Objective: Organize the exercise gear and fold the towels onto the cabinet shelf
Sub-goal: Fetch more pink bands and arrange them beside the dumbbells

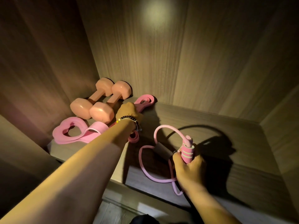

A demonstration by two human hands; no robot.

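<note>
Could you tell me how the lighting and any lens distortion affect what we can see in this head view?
Head view: one warm light leaves a bright spot on the back panel; corners fall dark. The right hand and jump rope cast hard shadows across the shelf. The left hand half hides a band. Wide-angle lens bows the cabinet walls; the near forearm looks soft.

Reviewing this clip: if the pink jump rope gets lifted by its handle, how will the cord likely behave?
The jump rope, gripped at its handle by the right hand, would probably be floppy: its cord lies in loose curls. It looks thin, so probably light. One loop hangs past the shelf edge, so it may trail or snag.
</note>
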